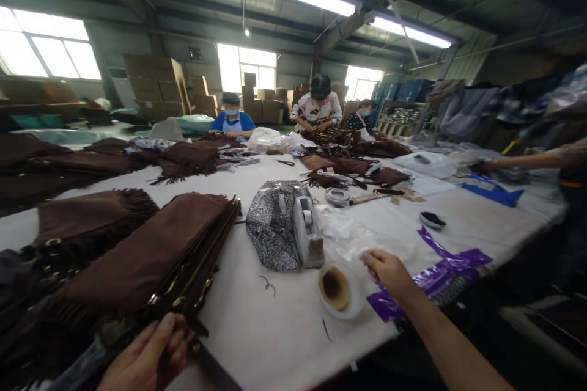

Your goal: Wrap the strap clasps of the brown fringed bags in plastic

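Over at the lower left of the frame, the left hand [153, 348] is set right against the near end of a pile of brown bags [151, 250], thumb up and fingers curled in among the metal fittings [181, 302]. Whether anything is clasped in that grip cannot be told; the fingertips are partly hidden. The pile is laid slantwise across the left of the frame on the white counter [261, 342], and its metal-trimmed edges are turned toward the middle.

Soft stuff here, by the look of it: suede-like panels that can be expected to bend and sag, with little risk of breakage. One bag would probably be felt as light, the whole pile as rather heavier, with weight drawn toward the metal. A firm hold is best taken on the trimmed edge, thumb above and fingers beneath; if only the top panel is pinched, the layers may be slid apart.

Now across to the right of centre! The right hand [389, 272] is held just beside a white bowl [355, 302], its fingertips drawn together at the border of some clear plastic [343, 229]. Whether the film is actually nipped in that grip cannot be made out. Thin, slippery and nearly weightless, it is judged; a crumpled edge would be pinched most surely. Just behind the bowl, a tape dispenser [308, 235] is stood upright.
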